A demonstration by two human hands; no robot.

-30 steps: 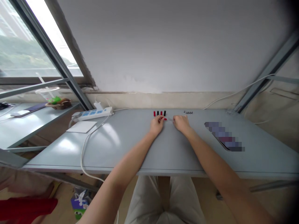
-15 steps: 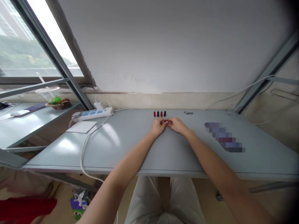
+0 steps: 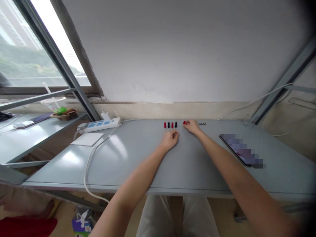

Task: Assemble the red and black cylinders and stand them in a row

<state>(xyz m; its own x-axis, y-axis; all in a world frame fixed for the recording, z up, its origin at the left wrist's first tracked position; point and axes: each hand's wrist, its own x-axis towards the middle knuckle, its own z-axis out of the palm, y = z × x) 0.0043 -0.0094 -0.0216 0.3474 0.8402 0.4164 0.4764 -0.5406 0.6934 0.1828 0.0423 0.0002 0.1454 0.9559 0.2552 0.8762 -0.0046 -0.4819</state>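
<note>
Two red and two black small cylinders stand in a row near the back of the grey table, the leftmost a red cylinder (image 3: 165, 125) and the rightmost a black cylinder (image 3: 176, 124). Just to the right of them, my right hand (image 3: 191, 125) pinches another red cylinder (image 3: 184, 122) at its fingertips. Below the row, my left hand (image 3: 170, 139) rests on the table with its fingers curled together; whatever they may hold is too small to make out. Several tiny metallic pieces (image 3: 202, 124) lie in a line to the right of my right hand.
A phone with a blurred screen (image 3: 240, 149) lies on the right of the table (image 3: 182, 171). At the left are a white power strip (image 3: 101, 124), a flat white square (image 3: 87, 139) and a trailing white cable (image 3: 86, 168). Metal frame posts stand at both sides.
My hands have parted. The right one has moved right and slightly back with the red cylinder, while the left stays below the row. The view has shifted slightly.
</note>
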